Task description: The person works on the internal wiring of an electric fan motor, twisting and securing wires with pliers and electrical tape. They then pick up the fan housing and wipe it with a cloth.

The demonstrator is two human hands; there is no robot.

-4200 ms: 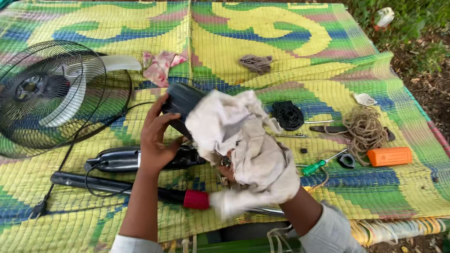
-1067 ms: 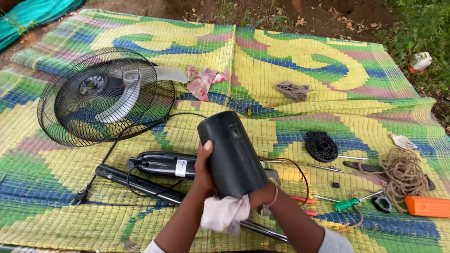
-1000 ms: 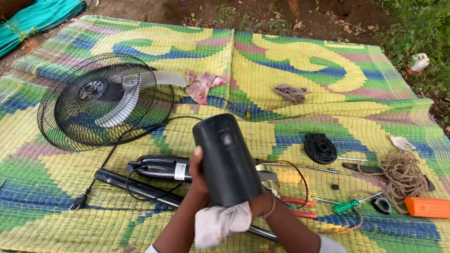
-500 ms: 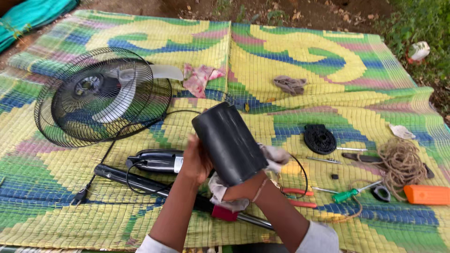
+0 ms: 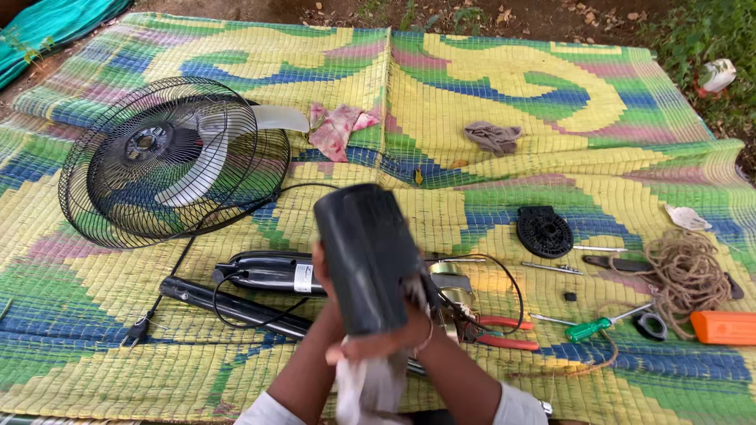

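I hold a black, rounded plastic fan cover (image 5: pixel 366 256) up over the mat, tilted with its top to the left. My left hand (image 5: pixel 321 275) grips its left side and is mostly hidden behind it. My right hand (image 5: pixel 386 340) presses against its lower end with a white cloth (image 5: pixel 370 386) bunched in the fingers; the cloth hangs down between my forearms. Under the cover lie a black motor body (image 5: pixel 268 271) with a label and a black pole (image 5: pixel 228 303).
A fan head in a black wire grille (image 5: pixel 169 157) lies at the left, its cord running down to a plug (image 5: pixel 134 334). Pink rag (image 5: pixel 339 126), grey rag (image 5: pixel 492 135), round black disc (image 5: pixel 543 232), red pliers (image 5: pixel 504 334), green screwdriver (image 5: pixel 587 327), rope coil (image 5: pixel 685 271), orange box (image 5: pixel 723 327).
The cover has gone from nearly upright to leaning left. The white cloth has slid from the front to under its lower end. The view has shifted slightly.
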